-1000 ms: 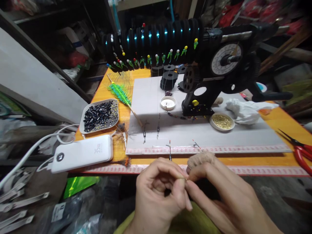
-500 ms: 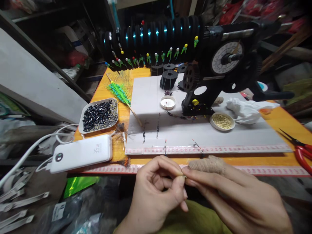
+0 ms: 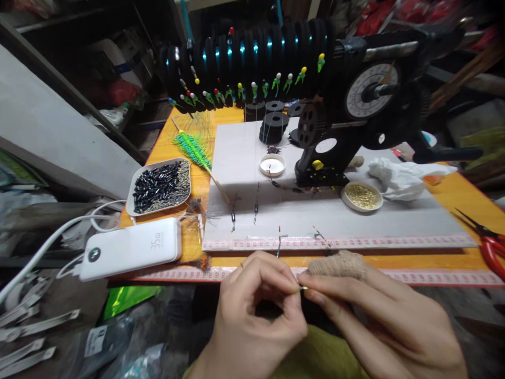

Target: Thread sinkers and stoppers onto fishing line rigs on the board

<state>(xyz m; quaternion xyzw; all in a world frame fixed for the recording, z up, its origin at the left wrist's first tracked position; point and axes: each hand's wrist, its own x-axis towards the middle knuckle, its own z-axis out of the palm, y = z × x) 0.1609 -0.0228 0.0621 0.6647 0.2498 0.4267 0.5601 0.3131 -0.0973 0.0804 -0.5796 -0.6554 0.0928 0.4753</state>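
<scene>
In front of the table edge, my left hand [image 3: 258, 310] pinches thumb and forefinger together at one end of a tiny dark piece with a pale tip [image 3: 303, 288]. From the other side my right hand [image 3: 389, 310] closes thumb and forefinger on the same piece; its exact kind is too small to make out. A beige wrap [image 3: 337, 265] covers one finger of my right hand. Just beyond my left fingers, a thin dark stem with a red tip [image 3: 280, 238] stands at the ruler strip, and a similar stem [image 3: 322, 239] leans to its right.
Behind stands a black winding machine [image 3: 252, 68] with a dial and coloured pins. A tray of black tubes [image 3: 160, 187], a dish of golden bits [image 3: 362, 197], a small white dish [image 3: 272, 165], a power bank [image 3: 132, 247] and red-handled pliers [image 3: 493, 252] surround the work area.
My left fingers have curled further in, and more of the tiny piece shows between the fingertips. The red-tipped stem beyond my left hand has shifted right.
</scene>
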